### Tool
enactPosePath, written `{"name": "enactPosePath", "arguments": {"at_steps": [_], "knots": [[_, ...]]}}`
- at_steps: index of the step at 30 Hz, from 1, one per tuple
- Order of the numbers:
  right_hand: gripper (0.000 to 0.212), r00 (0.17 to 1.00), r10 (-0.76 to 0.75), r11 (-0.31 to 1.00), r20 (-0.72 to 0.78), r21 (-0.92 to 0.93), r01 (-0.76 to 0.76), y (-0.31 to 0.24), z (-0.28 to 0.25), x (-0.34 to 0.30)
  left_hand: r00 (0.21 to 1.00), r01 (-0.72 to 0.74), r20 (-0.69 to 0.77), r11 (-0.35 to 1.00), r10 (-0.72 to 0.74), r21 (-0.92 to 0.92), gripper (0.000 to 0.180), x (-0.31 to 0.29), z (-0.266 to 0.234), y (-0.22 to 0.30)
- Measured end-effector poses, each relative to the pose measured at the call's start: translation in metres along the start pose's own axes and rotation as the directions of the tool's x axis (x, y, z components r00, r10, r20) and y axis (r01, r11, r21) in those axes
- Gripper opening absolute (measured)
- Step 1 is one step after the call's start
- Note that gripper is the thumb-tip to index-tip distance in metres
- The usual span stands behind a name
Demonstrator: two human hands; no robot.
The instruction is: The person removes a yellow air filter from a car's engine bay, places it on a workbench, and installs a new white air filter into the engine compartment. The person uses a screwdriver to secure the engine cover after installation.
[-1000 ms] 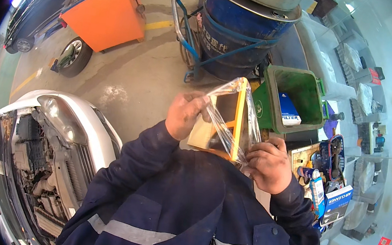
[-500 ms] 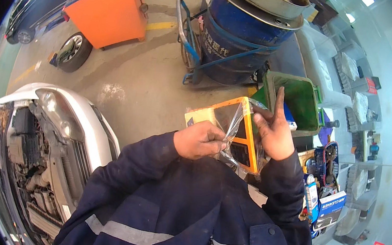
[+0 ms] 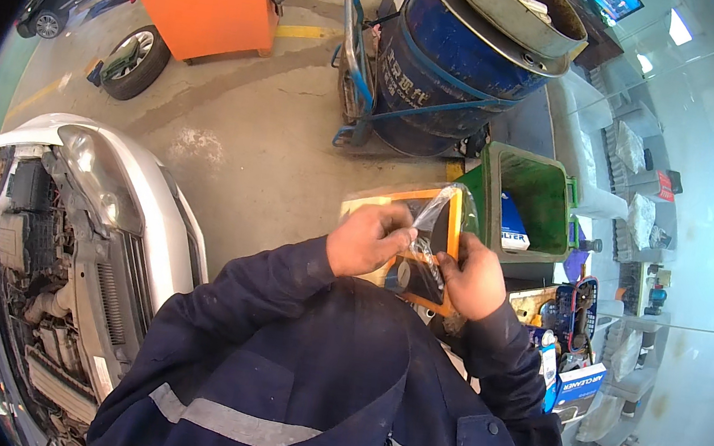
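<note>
In front of my chest is an air filter [image 3: 455, 215] with an orange frame and a dark middle, tilted and covered by a clear plastic bag [image 3: 434, 208]. My left hand [image 3: 367, 241] is closed at the filter's left side, with thumb and fingers pinching the crumpled plastic. My right hand [image 3: 476, 279] grips the frame's right edge, its thumb on the near face and its fingers partly hidden behind. Beside my left hand, a pale yellow part shows behind the plastic; I cannot tell whether it belongs to the filter.
A green bin [image 3: 491, 200] holding a blue and white box [image 3: 512, 221] stands just beyond the filter. Behind it is a blue drum [image 3: 434, 80] on a trolley [image 3: 355, 69]. A white car [image 3: 165, 207] with its bonnet up is at left, an orange cabinet [image 3: 210, 1] and loose wheel [image 3: 136, 63] farther off.
My right hand has gone from stretched fingers to a grip on the filter's right edge. The left hand stays on the plastic, slightly higher. The blue box in the bin is more exposed.
</note>
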State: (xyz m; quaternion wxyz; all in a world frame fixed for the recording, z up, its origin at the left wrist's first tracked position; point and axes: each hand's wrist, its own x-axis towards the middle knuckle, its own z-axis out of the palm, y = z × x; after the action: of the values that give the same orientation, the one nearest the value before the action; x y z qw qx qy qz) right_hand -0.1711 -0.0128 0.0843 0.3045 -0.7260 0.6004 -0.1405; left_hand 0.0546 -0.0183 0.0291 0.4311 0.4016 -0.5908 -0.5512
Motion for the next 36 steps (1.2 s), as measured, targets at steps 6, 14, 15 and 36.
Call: {"name": "enactPosePath", "arguments": {"at_steps": [6, 14, 15, 36], "knots": [[0.024, 0.998, -0.056, 0.973, 0.02, -0.221, 0.059, -0.043, 0.01, -0.014, 0.861, -0.272, -0.305, 0.874, 0.408, 0.402, 0.033, 0.024, -0.006, 0.017], [0.027, 0.988, -0.084, 0.983, -0.132, -0.176, 0.06, -0.066, -0.02, -0.038, 0.942, 0.018, -0.336, 1.0, -0.009, 0.023, 0.036, 0.044, -0.038, -0.028], [0.024, 0.991, 0.002, 0.995, -0.131, -0.094, -0.015, -0.06, -0.029, -0.043, 0.923, -0.067, -0.381, 0.998, 0.061, -0.003, 0.04, 0.045, -0.042, -0.037], [0.051, 0.891, 0.358, 0.561, -0.281, 0.827, 0.035, -0.001, -0.057, -0.075, 0.843, 0.282, -0.067, 0.545, -0.534, -0.789, 0.034, -0.035, -0.108, -0.148]]}}
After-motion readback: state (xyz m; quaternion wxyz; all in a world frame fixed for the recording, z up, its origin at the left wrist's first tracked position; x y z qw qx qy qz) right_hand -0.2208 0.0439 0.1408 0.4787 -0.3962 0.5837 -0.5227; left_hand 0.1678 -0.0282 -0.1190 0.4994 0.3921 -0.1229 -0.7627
